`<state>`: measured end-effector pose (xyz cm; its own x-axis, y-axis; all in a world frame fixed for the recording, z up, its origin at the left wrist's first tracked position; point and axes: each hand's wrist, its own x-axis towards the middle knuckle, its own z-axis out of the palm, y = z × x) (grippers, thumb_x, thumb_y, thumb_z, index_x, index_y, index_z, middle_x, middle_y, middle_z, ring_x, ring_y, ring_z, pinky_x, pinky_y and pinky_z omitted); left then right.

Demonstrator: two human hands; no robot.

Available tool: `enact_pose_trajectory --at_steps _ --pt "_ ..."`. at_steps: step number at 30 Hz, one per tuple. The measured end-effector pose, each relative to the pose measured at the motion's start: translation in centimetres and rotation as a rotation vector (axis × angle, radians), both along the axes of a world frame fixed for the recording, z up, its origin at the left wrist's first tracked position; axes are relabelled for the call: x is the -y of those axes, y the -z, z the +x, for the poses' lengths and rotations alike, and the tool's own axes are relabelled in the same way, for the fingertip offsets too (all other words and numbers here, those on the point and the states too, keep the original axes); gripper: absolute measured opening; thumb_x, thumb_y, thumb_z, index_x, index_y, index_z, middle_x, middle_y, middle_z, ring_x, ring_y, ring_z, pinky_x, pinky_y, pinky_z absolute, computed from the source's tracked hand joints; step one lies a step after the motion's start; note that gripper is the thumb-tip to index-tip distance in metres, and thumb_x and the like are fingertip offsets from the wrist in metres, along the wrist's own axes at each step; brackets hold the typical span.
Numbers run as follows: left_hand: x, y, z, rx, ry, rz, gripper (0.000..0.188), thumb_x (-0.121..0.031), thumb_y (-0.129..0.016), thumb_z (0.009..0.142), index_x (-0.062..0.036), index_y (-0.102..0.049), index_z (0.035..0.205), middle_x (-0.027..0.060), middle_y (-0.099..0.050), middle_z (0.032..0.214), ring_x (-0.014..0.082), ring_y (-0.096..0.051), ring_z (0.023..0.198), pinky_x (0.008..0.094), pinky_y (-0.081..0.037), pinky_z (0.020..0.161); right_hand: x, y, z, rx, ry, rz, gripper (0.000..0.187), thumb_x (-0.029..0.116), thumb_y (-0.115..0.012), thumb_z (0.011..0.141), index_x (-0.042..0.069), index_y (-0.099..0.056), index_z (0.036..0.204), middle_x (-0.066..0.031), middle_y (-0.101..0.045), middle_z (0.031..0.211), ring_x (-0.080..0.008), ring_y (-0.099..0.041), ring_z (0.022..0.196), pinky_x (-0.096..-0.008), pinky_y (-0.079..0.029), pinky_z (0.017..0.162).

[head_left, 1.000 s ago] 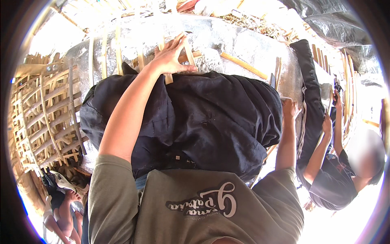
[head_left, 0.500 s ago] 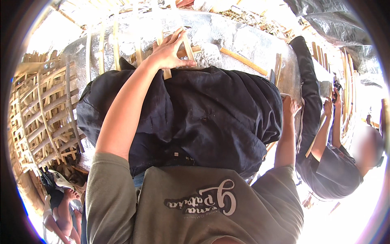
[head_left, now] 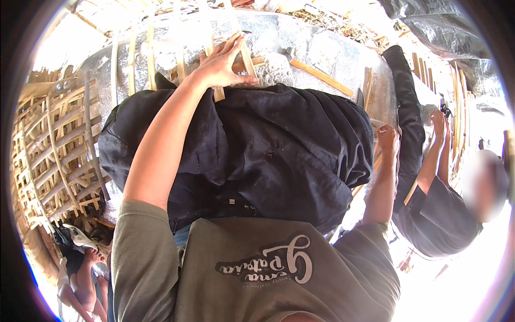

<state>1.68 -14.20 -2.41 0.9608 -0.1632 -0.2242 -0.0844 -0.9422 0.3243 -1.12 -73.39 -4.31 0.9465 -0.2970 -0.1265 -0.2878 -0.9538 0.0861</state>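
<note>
My left hand (head_left: 222,65) is open, fingers and thumb spread, resting on light bamboo slats (head_left: 247,58) just beyond my knees. One slat passes beneath the palm, and its lower end (head_left: 219,94) shows below the hand. More thin slats (head_left: 132,67) stand in a row to the left. Down beside my right knee, my right hand (head_left: 387,138) is closed with the fingers curled in; anything inside it is hidden. Black cloth (head_left: 273,155) covers my lap and knees. A dark, narrow, blade-like tip (head_left: 360,97) shows by the right knee.
A loose bamboo strip (head_left: 322,78) lies on the silvery sheet (head_left: 306,45) ahead. Woven bamboo lattice (head_left: 59,150) stands at the left. To the right, a person in a dark shirt (head_left: 437,220) works with both hands, a leg stretched alongside. Another person's limbs (head_left: 86,279) appear at lower left.
My right hand has shifted slightly right, and its fingers look more curled. The left hand stays almost in place. At the right, the other person's hands have moved closer together.
</note>
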Motion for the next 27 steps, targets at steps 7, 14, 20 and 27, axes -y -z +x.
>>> enact_pose_trajectory --at_steps 7,14,20,27 --pt "-0.2 1.8 0.4 0.088 0.004 -0.027 0.142 -0.095 -0.066 0.054 -0.0271 -0.008 0.164 -0.0033 -0.005 0.171 0.0268 -0.016 0.156 0.0751 -0.016 0.118 2.5 -0.2 0.1 0.014 0.036 0.115 0.021 0.021 -0.071 0.083 0.018 -0.080 0.103 -0.0171 -0.076 0.101 -0.0345 -0.072 0.101 -0.0433 -0.056 0.089" --pt "-0.3 2.2 0.5 0.114 0.008 -0.104 0.142 -0.095 -0.066 0.053 -0.0267 -0.009 0.164 -0.0041 -0.004 0.171 0.0276 -0.016 0.156 0.0748 -0.015 0.118 4.4 1.1 0.7 -0.007 0.069 0.267 0.021 0.020 -0.070 0.085 0.012 -0.079 0.102 -0.0141 -0.077 0.091 -0.0274 -0.075 0.088 -0.0372 -0.058 0.084" --pt "-0.1 1.4 0.3 0.072 -0.011 -0.037 0.142 -0.095 -0.066 0.053 -0.0269 -0.010 0.164 -0.0049 -0.005 0.171 0.0267 -0.016 0.156 0.0741 -0.015 0.119 3.6 0.4 0.8 -0.002 0.147 0.468 0.021 0.015 -0.067 0.090 0.004 -0.078 0.104 -0.0083 -0.078 0.084 -0.0146 -0.074 0.073 -0.0296 -0.058 0.073" --pt "-0.1 1.5 0.3 0.072 -0.008 -0.060 0.141 -0.094 -0.068 0.052 -0.0260 -0.012 0.163 -0.0052 -0.005 0.171 0.0255 -0.014 0.157 0.0749 -0.014 0.119 4.4 0.3 1.6 0.099 0.136 0.543 0.022 0.017 -0.068 0.091 0.005 -0.077 0.107 -0.0071 -0.078 0.087 -0.0149 -0.074 0.075 -0.0290 -0.057 0.075"
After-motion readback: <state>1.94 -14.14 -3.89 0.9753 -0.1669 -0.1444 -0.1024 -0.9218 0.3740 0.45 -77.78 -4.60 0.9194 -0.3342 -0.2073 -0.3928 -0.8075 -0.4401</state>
